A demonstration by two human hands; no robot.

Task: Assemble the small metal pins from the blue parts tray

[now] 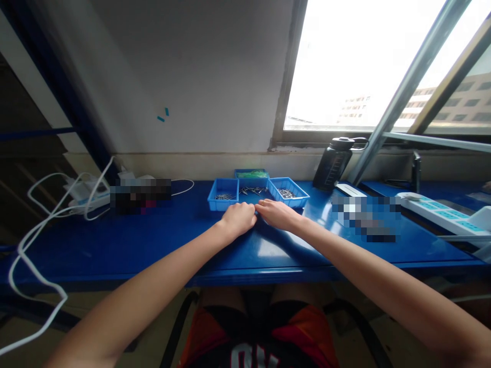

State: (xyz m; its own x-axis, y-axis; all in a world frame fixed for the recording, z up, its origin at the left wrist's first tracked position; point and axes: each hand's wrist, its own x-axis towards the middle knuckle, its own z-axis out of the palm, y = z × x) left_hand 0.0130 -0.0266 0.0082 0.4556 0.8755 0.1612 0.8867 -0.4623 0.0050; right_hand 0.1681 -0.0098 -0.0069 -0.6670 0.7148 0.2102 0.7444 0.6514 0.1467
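Note:
Both my arms reach forward over a blue table [153, 240]. My left hand [238, 219] rests on the table with its fingers curled shut, just in front of the blue trays. My right hand [276, 213] lies beside it, fingers drawn together near the left hand's fingertips; anything pinched there is too small to make out. Three shallow blue trays hold small metal parts: a left tray [222, 199], a middle tray [251, 194] and a right tray [288, 192]. A further tray with green contents [251, 174] sits behind them.
A dark water bottle [332, 163] stands at the right by the window sill. White cables [49, 204] and a charger lie at the left. A white power strip [441, 212] lies at the far right. Metal bars slant across the window.

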